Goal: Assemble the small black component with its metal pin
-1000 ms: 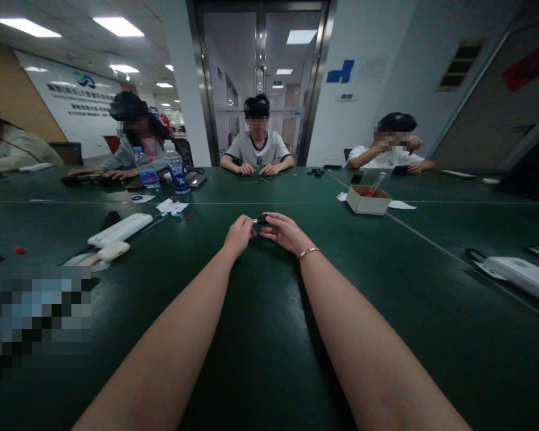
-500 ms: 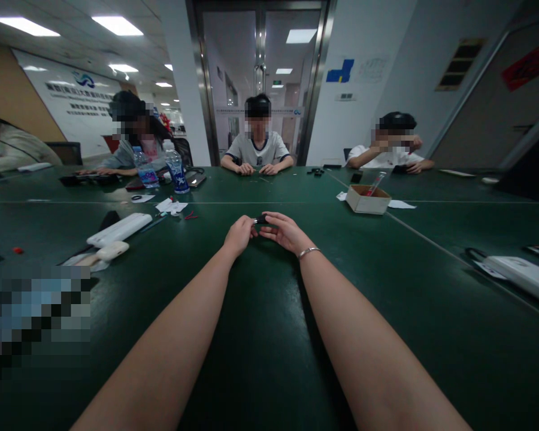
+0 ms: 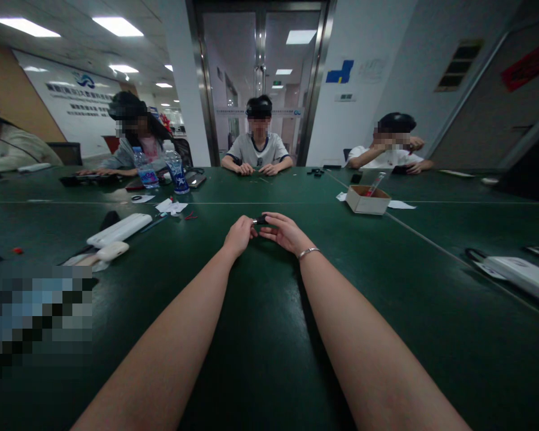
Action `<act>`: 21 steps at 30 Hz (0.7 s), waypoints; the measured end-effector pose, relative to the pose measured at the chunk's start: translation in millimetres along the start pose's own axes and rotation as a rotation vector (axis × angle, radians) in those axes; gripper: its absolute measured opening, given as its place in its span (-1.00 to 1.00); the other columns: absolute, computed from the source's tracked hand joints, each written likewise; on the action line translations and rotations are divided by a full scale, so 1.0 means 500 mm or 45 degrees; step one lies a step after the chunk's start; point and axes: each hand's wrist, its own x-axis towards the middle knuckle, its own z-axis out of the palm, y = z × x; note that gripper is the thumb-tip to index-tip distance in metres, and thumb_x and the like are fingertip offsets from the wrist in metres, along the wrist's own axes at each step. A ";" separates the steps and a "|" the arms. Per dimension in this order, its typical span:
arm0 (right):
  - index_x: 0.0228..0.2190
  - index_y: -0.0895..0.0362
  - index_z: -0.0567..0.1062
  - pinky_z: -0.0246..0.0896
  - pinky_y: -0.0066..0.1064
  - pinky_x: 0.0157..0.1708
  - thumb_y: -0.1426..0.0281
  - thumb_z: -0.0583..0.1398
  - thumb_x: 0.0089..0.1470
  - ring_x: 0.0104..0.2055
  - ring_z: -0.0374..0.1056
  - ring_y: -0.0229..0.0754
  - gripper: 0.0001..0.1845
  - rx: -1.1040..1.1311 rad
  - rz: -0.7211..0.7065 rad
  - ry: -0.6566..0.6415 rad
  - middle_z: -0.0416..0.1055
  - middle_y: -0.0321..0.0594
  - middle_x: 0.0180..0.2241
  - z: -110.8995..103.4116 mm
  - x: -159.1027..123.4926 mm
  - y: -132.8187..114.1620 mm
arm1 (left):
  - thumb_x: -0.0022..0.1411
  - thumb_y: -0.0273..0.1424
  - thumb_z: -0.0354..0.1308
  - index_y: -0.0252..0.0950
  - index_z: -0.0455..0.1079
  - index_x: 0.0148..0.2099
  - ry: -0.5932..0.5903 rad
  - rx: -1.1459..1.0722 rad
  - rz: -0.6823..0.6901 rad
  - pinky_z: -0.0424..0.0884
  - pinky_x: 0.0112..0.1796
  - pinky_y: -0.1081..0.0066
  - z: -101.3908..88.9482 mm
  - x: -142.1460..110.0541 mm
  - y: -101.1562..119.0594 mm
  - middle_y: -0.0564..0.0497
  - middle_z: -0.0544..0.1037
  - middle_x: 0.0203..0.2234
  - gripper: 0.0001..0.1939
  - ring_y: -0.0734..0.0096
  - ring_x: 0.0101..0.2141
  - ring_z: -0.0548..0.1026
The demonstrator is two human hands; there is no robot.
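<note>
Both of my arms reach forward over the dark green table. Between my hands is a small black object with a silvery end, too small to name surely. My left hand is closed, pinching the silvery end from the left. From the other side, my right hand holds the black part between thumb and fingertips, its lower fingers loosely extended. A silver bracelet circles my right wrist. The fingers hide part of the small object.
Left of my hands lie a white power strip, paper scraps and two bottles. A small open box stands ahead to the right. Another white power strip lies far right. Several people sit around the table, one directly opposite.
</note>
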 end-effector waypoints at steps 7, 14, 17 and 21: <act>-0.28 0.13 0.48 0.47 -0.28 -0.27 0.56 0.23 0.06 -0.41 0.48 -0.21 -0.84 0.005 0.000 -0.011 0.51 -0.23 -0.34 -0.002 0.002 0.001 | 0.23 0.04 -0.28 -0.26 0.28 -0.53 0.016 0.064 0.000 0.26 -0.41 0.36 -0.002 -0.001 0.005 -0.01 0.46 -0.60 -0.42 0.39 -0.54 0.39; -0.26 0.13 0.47 0.47 -0.27 -0.25 0.56 0.23 0.06 -0.41 0.48 -0.23 -0.83 -0.006 -0.005 -0.006 0.52 -0.22 -0.33 -0.001 0.001 0.001 | 0.17 -0.11 -0.04 -0.23 0.29 -0.39 0.076 0.014 -0.004 0.24 -0.47 0.42 -0.002 -0.009 0.012 0.08 0.46 -0.59 -0.69 0.43 -0.54 0.39; -0.27 0.12 0.47 0.47 -0.29 -0.25 0.55 0.25 0.05 -0.41 0.48 -0.23 -0.84 -0.006 -0.002 -0.009 0.52 -0.23 -0.33 -0.001 0.001 0.001 | 0.20 -0.09 -0.09 -0.25 0.28 -0.46 0.079 0.051 0.018 0.24 -0.46 0.41 -0.005 -0.013 0.018 0.05 0.45 -0.59 -0.63 0.43 -0.54 0.38; -0.29 0.12 0.48 0.47 -0.28 -0.25 0.54 0.27 0.05 -0.40 0.48 -0.22 -0.85 -0.007 -0.003 -0.012 0.52 -0.23 -0.34 0.000 -0.001 0.000 | 0.21 0.01 -0.18 -0.26 0.29 -0.48 0.061 0.072 0.013 0.24 -0.44 0.40 -0.007 -0.017 0.025 0.02 0.45 -0.59 -0.51 0.42 -0.54 0.38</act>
